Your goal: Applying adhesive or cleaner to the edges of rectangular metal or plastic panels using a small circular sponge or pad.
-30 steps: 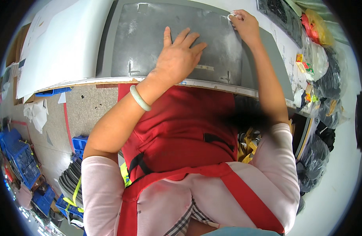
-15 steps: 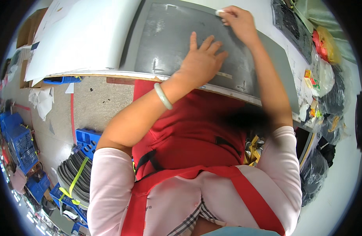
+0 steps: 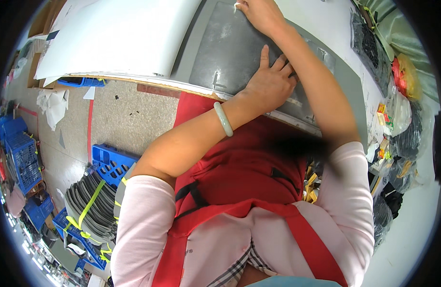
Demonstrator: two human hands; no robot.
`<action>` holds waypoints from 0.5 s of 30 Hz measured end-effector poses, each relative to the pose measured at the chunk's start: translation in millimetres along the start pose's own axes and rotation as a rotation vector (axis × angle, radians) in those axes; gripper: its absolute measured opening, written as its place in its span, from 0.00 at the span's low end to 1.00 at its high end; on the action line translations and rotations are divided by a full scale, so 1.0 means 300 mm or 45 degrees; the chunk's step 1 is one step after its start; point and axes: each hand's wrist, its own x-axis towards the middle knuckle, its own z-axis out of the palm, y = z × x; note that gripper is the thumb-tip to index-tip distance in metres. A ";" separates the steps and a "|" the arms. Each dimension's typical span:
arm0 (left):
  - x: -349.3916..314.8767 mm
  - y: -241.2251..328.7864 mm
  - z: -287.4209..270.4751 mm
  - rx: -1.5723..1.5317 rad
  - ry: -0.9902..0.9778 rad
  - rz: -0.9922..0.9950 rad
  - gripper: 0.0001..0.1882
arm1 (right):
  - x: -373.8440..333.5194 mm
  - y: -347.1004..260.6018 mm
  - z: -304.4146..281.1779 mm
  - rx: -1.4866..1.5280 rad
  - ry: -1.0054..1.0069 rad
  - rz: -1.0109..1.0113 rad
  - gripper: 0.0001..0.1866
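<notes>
A dark grey, white-smudged plate with L-shaped corner marks lies on a larger grey sheet at the table's near edge. My left hand, a pale bangle on its wrist, rests on the plate with fingers spread and holds nothing. My right hand reaches across to the plate's far left corner. Its fingers are closed on a small white chalk-like piece, which is at the corner mark. The fingers partly cover the piece, and my right forearm hides some of the plate's right part.
A large curled white sheet covers the table's left side. Bagged items crowd the right edge near a black mesh-like panel. Down left stand blue crates and a strapped stack of grey sheets. Crumpled paper lies on the floor.
My right hand has moved left with the white piece, from the plate's far right corner to its far left corner. My left hand still rests on the plate. The whole view has shifted slightly.
</notes>
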 end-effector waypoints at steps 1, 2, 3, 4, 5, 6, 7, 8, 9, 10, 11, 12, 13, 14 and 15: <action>-0.002 -0.002 0.000 -0.020 0.000 -0.008 0.16 | 0.003 -0.004 0.000 -0.035 0.011 -0.067 0.10; -0.004 -0.003 -0.001 -0.040 0.000 -0.017 0.16 | 0.002 -0.005 -0.007 -0.034 0.007 -0.067 0.10; -0.007 -0.005 0.006 -0.031 0.001 -0.030 0.16 | 0.008 -0.018 -0.021 -0.097 -0.054 0.043 0.09; -0.011 -0.005 0.013 -0.018 0.027 -0.029 0.16 | 0.014 -0.032 -0.029 -0.160 -0.114 0.150 0.09; -0.017 -0.009 0.019 -0.004 0.053 -0.029 0.16 | 0.019 -0.034 -0.025 -0.149 -0.118 0.136 0.09; -0.010 -0.004 0.016 -0.007 0.057 -0.028 0.16 | 0.009 -0.012 -0.028 0.223 -0.115 0.367 0.07; -0.004 0.001 0.014 0.015 0.017 -0.014 0.16 | 0.005 0.006 -0.022 0.598 -0.108 0.595 0.06; 0.002 0.004 0.010 0.038 -0.024 0.000 0.16 | 0.009 0.020 -0.006 0.595 -0.108 0.595 0.06; 0.002 0.005 0.002 0.035 -0.028 0.000 0.16 | 0.013 0.018 0.012 0.684 -0.073 0.633 0.06; 0.005 0.006 -0.008 0.066 -0.079 0.008 0.16 | 0.012 0.018 0.024 0.774 -0.036 0.671 0.05; 0.006 0.009 -0.015 0.097 -0.130 0.018 0.17 | 0.009 0.023 0.027 0.775 -0.033 0.677 0.05; 0.001 0.006 -0.016 0.099 -0.135 0.015 0.17 | 0.016 0.010 0.027 0.682 -0.058 0.664 0.06; -0.002 0.005 -0.017 0.101 -0.125 0.011 0.16 | 0.019 -0.003 0.025 0.588 -0.082 0.650 0.07; -0.004 0.004 -0.017 0.101 -0.114 0.008 0.16 | 0.018 -0.013 0.020 0.592 -0.081 0.652 0.07; -0.004 0.001 -0.006 0.104 -0.112 0.008 0.16 | 0.020 -0.009 0.014 0.686 -0.185 0.719 0.08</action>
